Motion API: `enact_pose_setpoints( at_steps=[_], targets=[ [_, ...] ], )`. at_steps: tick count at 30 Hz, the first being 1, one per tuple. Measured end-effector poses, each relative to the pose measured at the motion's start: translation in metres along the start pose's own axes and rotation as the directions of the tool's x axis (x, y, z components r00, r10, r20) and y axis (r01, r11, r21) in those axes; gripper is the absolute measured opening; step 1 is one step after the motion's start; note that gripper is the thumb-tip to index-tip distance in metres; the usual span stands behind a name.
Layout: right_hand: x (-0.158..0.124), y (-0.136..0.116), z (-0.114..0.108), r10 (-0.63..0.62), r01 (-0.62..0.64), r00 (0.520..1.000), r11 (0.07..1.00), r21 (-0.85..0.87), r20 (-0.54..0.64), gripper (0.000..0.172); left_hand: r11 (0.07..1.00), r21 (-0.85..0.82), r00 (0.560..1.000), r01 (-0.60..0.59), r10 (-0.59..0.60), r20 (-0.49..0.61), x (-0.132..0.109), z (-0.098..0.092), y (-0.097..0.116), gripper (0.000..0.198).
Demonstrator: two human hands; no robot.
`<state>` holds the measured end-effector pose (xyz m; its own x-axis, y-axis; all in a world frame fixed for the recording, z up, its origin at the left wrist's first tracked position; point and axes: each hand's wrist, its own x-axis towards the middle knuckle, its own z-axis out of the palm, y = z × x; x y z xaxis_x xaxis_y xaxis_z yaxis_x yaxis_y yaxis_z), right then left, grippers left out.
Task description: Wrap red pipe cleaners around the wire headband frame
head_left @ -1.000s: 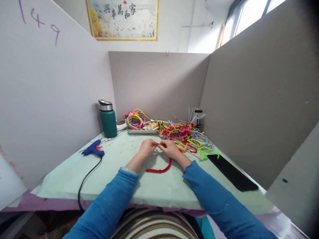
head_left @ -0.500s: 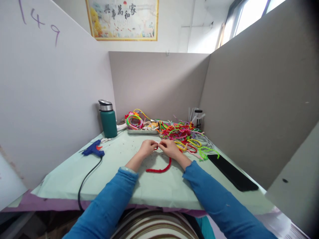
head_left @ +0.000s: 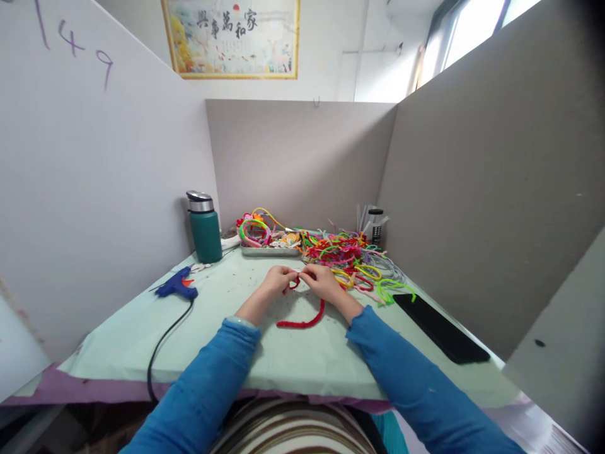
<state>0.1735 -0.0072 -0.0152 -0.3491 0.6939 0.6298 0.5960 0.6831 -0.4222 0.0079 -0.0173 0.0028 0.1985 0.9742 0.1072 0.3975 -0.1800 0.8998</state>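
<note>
Between my fingertips is a small curled piece of red pipe cleaner (head_left: pixel 295 284). My left hand (head_left: pixel 280 279) pinches it from the left, and my right hand (head_left: pixel 319 280) pinches its upper end from the right, the fingertips of both hands nearly touching. A longer red pipe cleaner (head_left: pixel 302 325) curves across the pale cloth below my hands, its upper end by my right wrist. Whether the two red parts are joined is hidden by my right hand.
A blue glue gun (head_left: pixel 176 284) with a black cable lies left, near a green bottle (head_left: pixel 205 236). Behind my hands are a metal tray (head_left: pixel 270 251) of small parts and a heap of coloured pipe cleaners (head_left: pixel 338 249). A black phone-like slab (head_left: pixel 439 328) lies right.
The left hand has shifted very slightly left and turned a little, and more of the small red curl shows below the fingertips. The long red pipe cleaner has stayed in place.
</note>
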Motion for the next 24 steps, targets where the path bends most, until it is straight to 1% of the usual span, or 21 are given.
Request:
enact_pose_setpoints(
  at_steps=[5, 8, 14, 18, 24],
  targets=[
    [0.000, 0.000, 0.001, 0.002, -0.002, 1.000, 1.000, -0.002, 0.019, 0.020, 1.000, -0.017, 1.000, 0.013, -0.013, 0.023, 0.000, 0.000, -0.002, 0.025],
    [0.000, 0.000, 0.001, -0.008, 0.008, 1.000, 1.000, 0.004, 0.027, 0.019, 1.000, -0.022, 0.999, 0.021, -0.020, 0.041, -0.002, 0.000, 0.001, 0.024],
    [-0.001, -0.003, 0.000, -0.019, 0.018, 1.000, 0.999, 0.035, 0.017, 0.017, 0.996, -0.039, 0.997, 0.075, -0.074, 0.011, -0.008, 0.002, 0.009, 0.028],
    [-0.001, -0.003, 0.000, -0.016, 0.015, 1.000, 0.999, 0.046, 0.016, 0.016, 0.996, -0.028, 0.996, 0.086, -0.087, -0.007, -0.007, 0.003, 0.010, 0.029],
    [-0.001, -0.003, -0.001, -0.030, 0.029, 0.999, 0.999, 0.036, 0.026, 0.016, 0.993, -0.050, 0.994, 0.106, -0.105, 0.007, -0.007, 0.003, 0.010, 0.025]
  ],
)
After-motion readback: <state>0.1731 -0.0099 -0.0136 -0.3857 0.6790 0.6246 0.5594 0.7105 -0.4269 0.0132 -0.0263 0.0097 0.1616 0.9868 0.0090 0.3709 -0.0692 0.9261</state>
